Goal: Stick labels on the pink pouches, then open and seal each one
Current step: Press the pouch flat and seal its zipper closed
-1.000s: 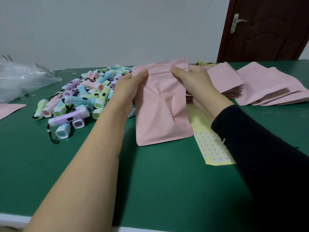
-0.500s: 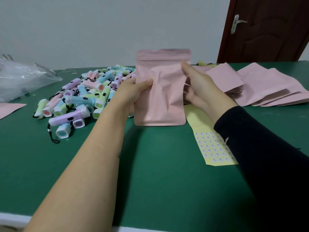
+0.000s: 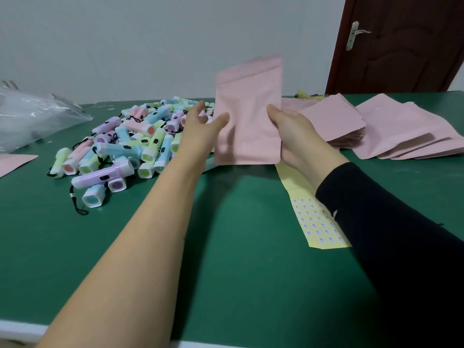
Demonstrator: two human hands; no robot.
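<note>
I hold one pink pouch (image 3: 248, 121) upright above the green table (image 3: 238, 259), its zip top tilted and blurred. My right hand (image 3: 296, 136) grips its right edge, thumb on the front and fingers behind. Beside the pouch's left edge, my left hand (image 3: 200, 131) has its fingers spread, and only the thumb lies over the pouch's front. A yellow sheet of small round labels (image 3: 313, 222) lies on the table, partly under my right forearm. A stack of pink pouches (image 3: 334, 119) sits behind my right hand.
A heap of pastel toy flashlights (image 3: 130, 144) lies to the left of the pouch. More pink pouches (image 3: 391, 129) are fanned out at the right. A clear plastic bag (image 3: 32, 116) and one flat pouch (image 3: 12, 163) are at the far left. A brown door (image 3: 401, 43) stands behind.
The pouch rose from lying on the table to upright and its top swung right. My left hand let go of its left edge and opened, while my right hand slid down the right edge.
</note>
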